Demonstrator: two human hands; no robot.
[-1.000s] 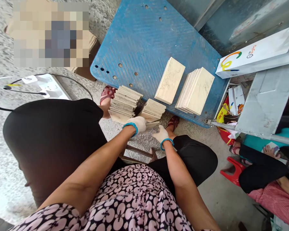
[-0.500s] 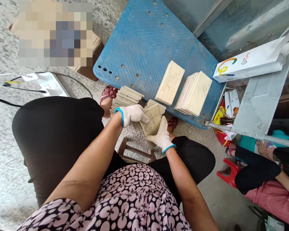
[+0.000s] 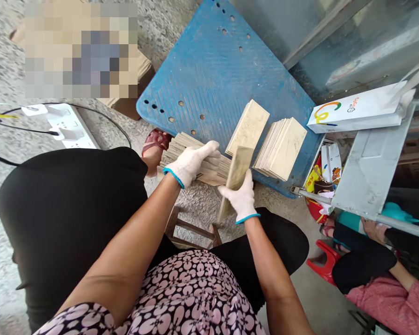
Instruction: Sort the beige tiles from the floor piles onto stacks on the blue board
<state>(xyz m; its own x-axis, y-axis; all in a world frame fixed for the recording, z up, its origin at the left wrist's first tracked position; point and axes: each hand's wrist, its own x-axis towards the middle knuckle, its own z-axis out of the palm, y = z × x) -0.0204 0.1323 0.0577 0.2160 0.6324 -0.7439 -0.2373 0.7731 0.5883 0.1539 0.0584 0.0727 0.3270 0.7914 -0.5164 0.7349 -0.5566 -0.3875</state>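
My right hand [image 3: 241,196], in a white knit glove with a blue cuff, grips a thin beige rectangular panel [image 3: 238,170] between thumb and fingers. The panel is tilted up, so it looks narrow. My left hand [image 3: 197,163], gloved the same way, is apart from that panel, fingers loosely stretched to the right and nothing between them. Beneath it lies a fanned row of similar thin panels [image 3: 181,143], partly hidden by the hand. On the blue plastic platform [image 3: 209,79] rest two neat stacks, a left stack [image 3: 250,123] and a right stack [image 3: 286,146].
A white paper bag [image 3: 359,109] stands on a grey metal ledge [image 3: 361,158] at right. A wooden stool frame [image 3: 192,230] is between my legs. A power strip [image 3: 71,125] with cables lies left. Another person sits at lower right near a red stool [image 3: 323,263].
My left hand has let go of the panel and moved slightly left. My right hand keeps the panel, now tilted upright and shifted right.
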